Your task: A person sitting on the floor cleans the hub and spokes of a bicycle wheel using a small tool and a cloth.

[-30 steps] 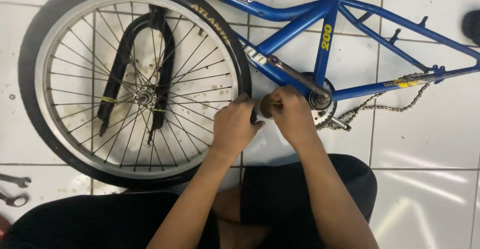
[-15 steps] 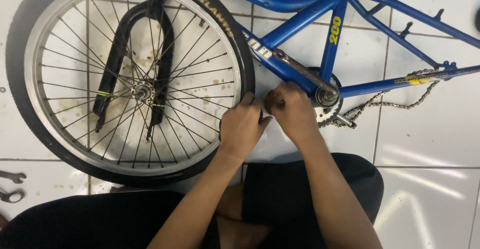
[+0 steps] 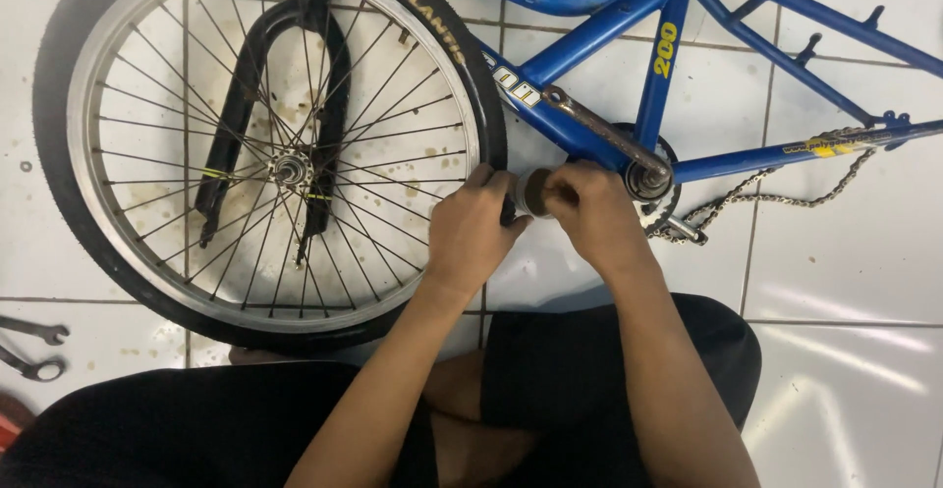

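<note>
a blue bicycle frame [image 3: 629,66] lies flat on the white tiled floor [image 3: 845,272], seen from above by a person sitting with legs in black shorts [image 3: 609,370] at the lower edge of the view. the front wheel [image 3: 265,144], with a black tyre, silver rim and thin spokes, lies to the left, and the black fork [image 3: 265,105] shows through the spokes over its hub.

both hands meet just below the frame's down tube, between the wheel's right edge and the crank. the left hand [image 3: 470,235] is curled, with its fingertips closed around the left end of a small round part [image 3: 532,191], pale at one end and dark brown at the other. the right hand [image 3: 593,211] is clenched around the other end of the same part, thumb on top, so most of the part is hidden and only a short middle section shows. the part sits just beside the tyre and near the crank, but i cannot tell whether it touches the frame.

to the right of the hands, the crank arm [image 3: 599,135] runs along the frame to the sprocket [image 3: 653,182], and a loose chain [image 3: 786,191] trails over the tiles toward the rear of the frame. two wrenches [image 3: 31,346] lie on the floor at the far left, well apart from the hands. the tiles under the wheel show brownish stains.
</note>
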